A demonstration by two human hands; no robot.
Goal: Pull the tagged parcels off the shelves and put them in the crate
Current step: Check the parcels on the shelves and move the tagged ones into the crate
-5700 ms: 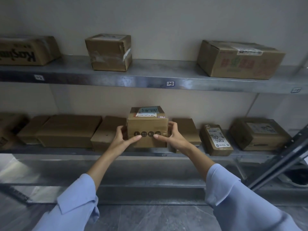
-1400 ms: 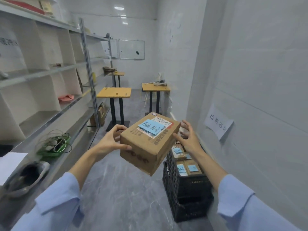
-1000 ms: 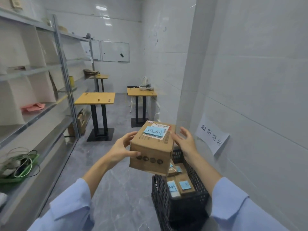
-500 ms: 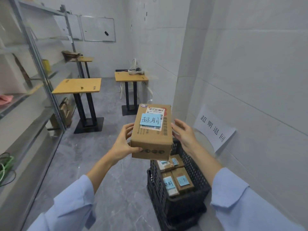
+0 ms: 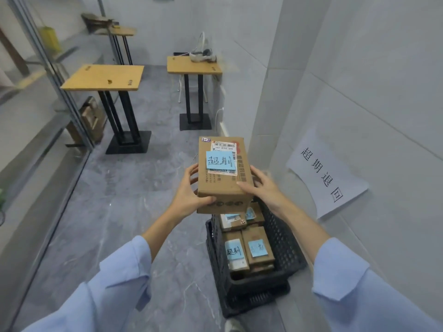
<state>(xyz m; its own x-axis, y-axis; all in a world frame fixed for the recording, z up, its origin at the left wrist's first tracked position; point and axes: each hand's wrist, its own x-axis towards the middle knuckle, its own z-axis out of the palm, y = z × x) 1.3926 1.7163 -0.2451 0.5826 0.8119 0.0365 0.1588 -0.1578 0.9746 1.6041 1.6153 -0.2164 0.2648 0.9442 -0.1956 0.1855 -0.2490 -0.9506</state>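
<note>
I hold a brown cardboard parcel [image 5: 223,185] with a blue handwritten tag and a white barcode label on top. My left hand [image 5: 189,195] grips its left side and my right hand [image 5: 263,188] its right side. The parcel hangs level in the air just above the far end of a black plastic crate [image 5: 215,250] that stands on the floor by the right wall. Inside the crate lie several smaller brown parcels [image 5: 257,245] with blue tags, packed side by side.
A paper sign [image 5: 323,173] with handwriting is stuck on the right wall above the crate. Two wooden-topped tables on black legs [image 5: 105,77] [image 5: 194,65] stand further down the grey floor. Metal shelving [image 5: 40,97] runs along the left.
I carried the parcel from the shelf and turned toward the right wall. Over the last second my view tilted down and the parcel came over the crate's far end.
</note>
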